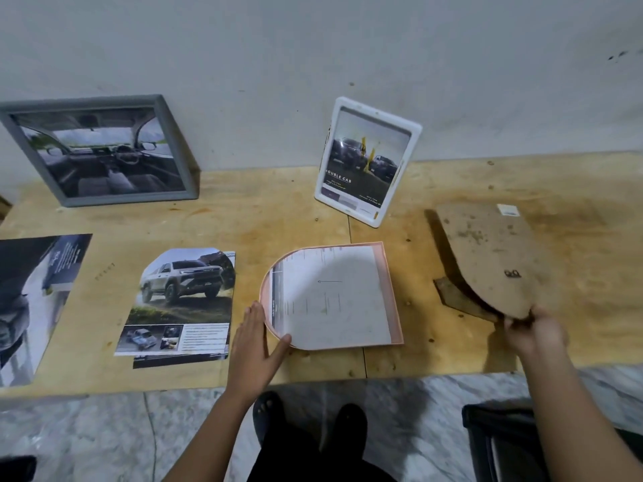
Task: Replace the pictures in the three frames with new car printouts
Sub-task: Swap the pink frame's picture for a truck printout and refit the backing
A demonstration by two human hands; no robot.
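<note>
Plywood table [313,189] against grey wall [313,46], marble floor [104,429] beneath

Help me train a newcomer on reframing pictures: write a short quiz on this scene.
1. True or false: the right hand holds the board.
2. Which colour is the frame lying flat? A grey; B white; C pink.
3. Fill in: the printout beside the left hand shows a ___.
Key: 1 true; 2 C; 3 car.
</note>
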